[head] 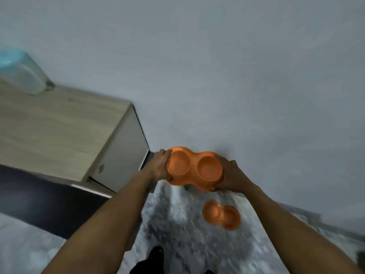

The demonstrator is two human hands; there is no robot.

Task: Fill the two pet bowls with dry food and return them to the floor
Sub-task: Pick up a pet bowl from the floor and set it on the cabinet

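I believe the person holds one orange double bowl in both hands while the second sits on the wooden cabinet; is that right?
Not quite: the head view shows the second bowl on the floor, not on the wooden cabinet. The left hand and right hand hold the first bowl.

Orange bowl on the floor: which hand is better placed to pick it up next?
Right, probably. The floor bowl lies on the side of the right hand, farther from the left hand. Both hands hold the raised bowl, so the right must let go its grip first.
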